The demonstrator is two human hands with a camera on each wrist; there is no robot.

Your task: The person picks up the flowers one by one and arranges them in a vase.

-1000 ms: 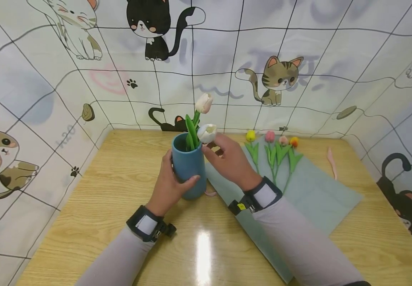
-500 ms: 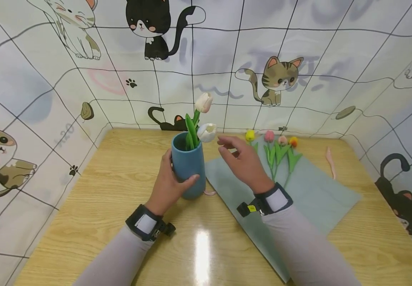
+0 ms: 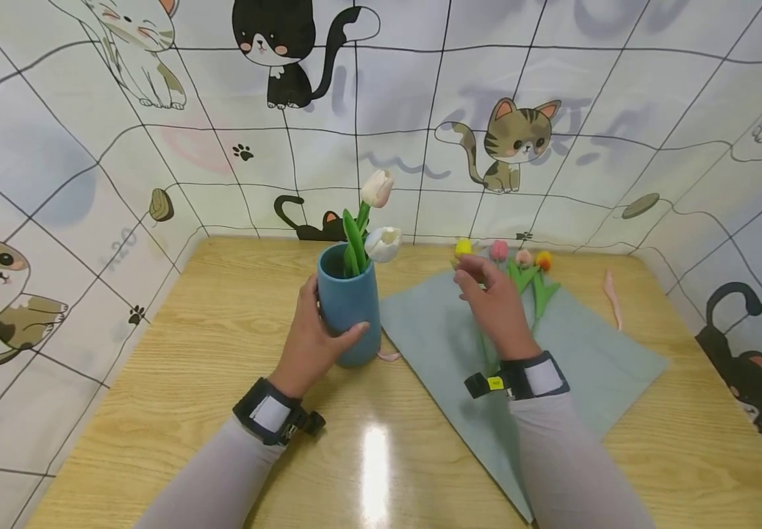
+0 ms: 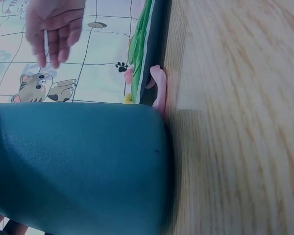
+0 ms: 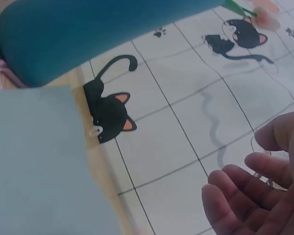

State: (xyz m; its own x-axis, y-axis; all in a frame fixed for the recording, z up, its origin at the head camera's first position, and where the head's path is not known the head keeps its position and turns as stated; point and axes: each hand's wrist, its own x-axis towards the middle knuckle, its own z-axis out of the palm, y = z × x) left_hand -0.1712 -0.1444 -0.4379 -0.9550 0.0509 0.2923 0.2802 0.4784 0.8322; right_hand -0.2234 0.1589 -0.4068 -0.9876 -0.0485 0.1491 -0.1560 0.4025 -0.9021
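Observation:
My left hand (image 3: 314, 338) grips the side of a blue vase (image 3: 347, 312) that stands upright on the table. From the vase rise a pale pink tulip (image 3: 377, 189) and a white tulip (image 3: 383, 244), with green leaves beside them. My right hand (image 3: 496, 305) hovers over the sheet, fingers loosely bent and holding nothing. Near its fingertips is a yellow tulip (image 3: 463, 247), its stem partly hidden by the hand. Beyond lie a pink tulip (image 3: 498, 250), a light pink tulip (image 3: 523, 258) and an orange-yellow tulip (image 3: 543, 261). In the right wrist view the right hand (image 5: 259, 191) is empty.
A grey-green wrapping sheet (image 3: 592, 360) lies under the loose tulips. One pink ribbon (image 3: 612, 300) rests at the right; another pink ribbon (image 3: 389, 356) shows beside the vase base. A cat-printed backdrop (image 3: 407, 95) stands behind the wooden table (image 3: 235, 308).
My right hand has left the white tulip and moved right, to above the sheet near the loose tulips. My left hand and the vase stay in place.

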